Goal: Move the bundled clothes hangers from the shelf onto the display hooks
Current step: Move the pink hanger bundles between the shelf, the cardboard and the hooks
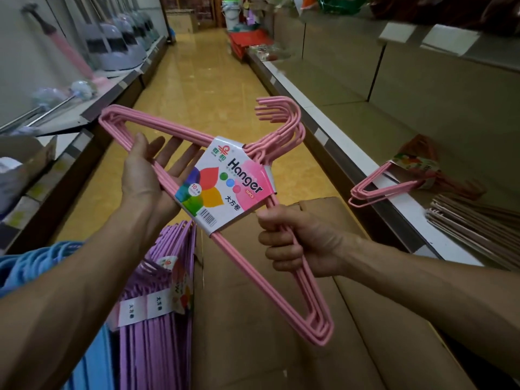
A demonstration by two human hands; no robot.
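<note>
Your right hand (304,243) squeezes the pink hanger bundle (225,187) just under its label. Your left hand (149,170) lies flat and loose behind it. With just one hand holding, it could tip and fall.

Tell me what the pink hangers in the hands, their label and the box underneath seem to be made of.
Pink hangers: thin rods with a smooth, slightly glossy pink coat, probably plastic-coated wire; the core is hidden. Label: glossy printed card folded around the bundle. Box: plain brown matte cardboard with flaps.
</note>
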